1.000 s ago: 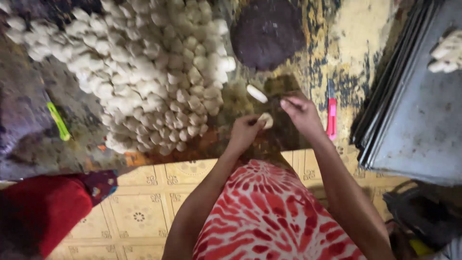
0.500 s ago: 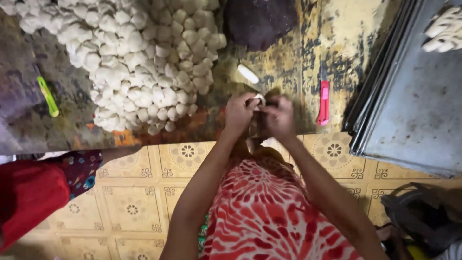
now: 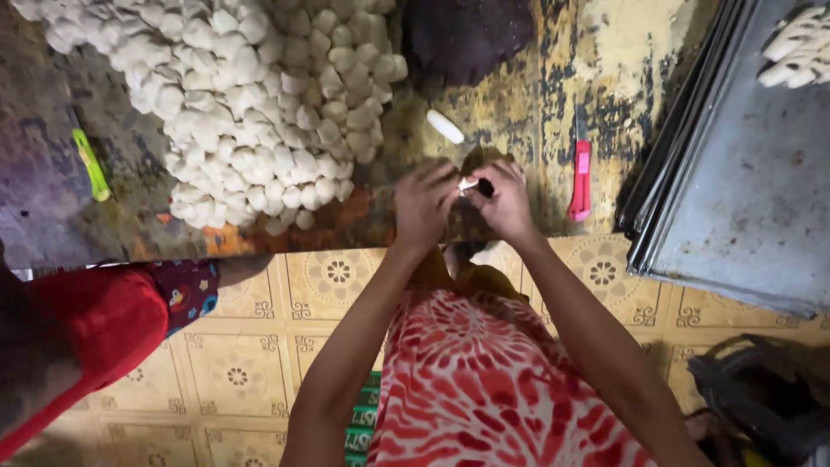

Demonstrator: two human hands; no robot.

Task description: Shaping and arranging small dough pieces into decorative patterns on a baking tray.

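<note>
Two hands meet at the frame's centre: the left hand (image 3: pixel 424 206) and right hand (image 3: pixel 506 201) pinch one small white dough piece (image 3: pixel 468 183) between curled fingertips, seemingly to shape it. One heap of pale dough lumps (image 3: pixel 251 104), too many to count, fills the upper left. One pink utility knife (image 3: pixel 580 180) lies right of the hands, one green one (image 3: pixel 91 164) far left.

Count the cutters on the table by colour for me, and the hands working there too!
Pink plastic utility cutter: 1
Green plastic utility cutter: 1
Bare hands, left hand and right hand, pinching one small white dough piece: 2
Total: 4
</note>
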